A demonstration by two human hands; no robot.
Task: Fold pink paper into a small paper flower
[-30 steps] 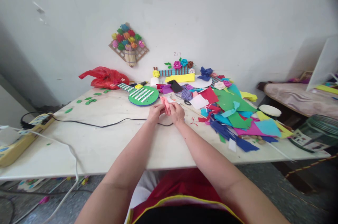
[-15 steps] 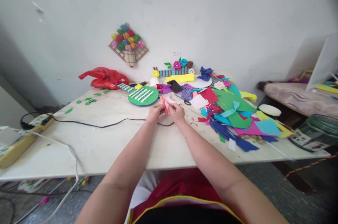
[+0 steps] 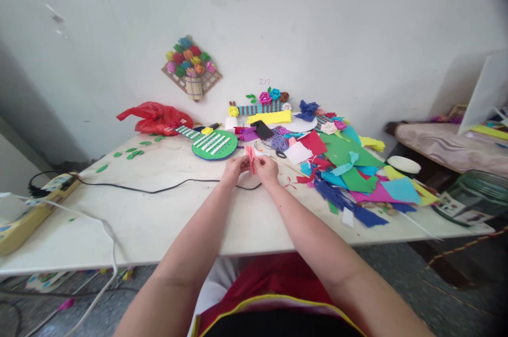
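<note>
A folded strip of pink crepe paper [image 3: 251, 159] is held up between my two hands over the middle of the table. My left hand [image 3: 235, 169] pinches its left side, and the fingers of my right hand [image 3: 265, 169] are closed on its right side. Just beyond, to the left, lies a green paper guitar [image 3: 215, 145] with white strips and a yellow flower on it. Black-handled scissors [image 3: 281, 154] lie right of my hands, near a purple yarn bundle [image 3: 278, 142]. My fingers partly hide the pink paper's lower part.
Coloured paper scraps [image 3: 353, 167] cover the table's right side, beside a glass jar [image 3: 472, 199]. A black cable [image 3: 151, 191] runs across the table [image 3: 159, 231] from a power strip [image 3: 39, 210]. A red plastic bag [image 3: 159, 118] lies at the back left; green paper leaves [image 3: 135, 154] are scattered nearby.
The pink paper has turned between my fingers; it now stands more upright and shows its folded layers. Both hands stay in nearly the same place, and the view has shifted slightly.
</note>
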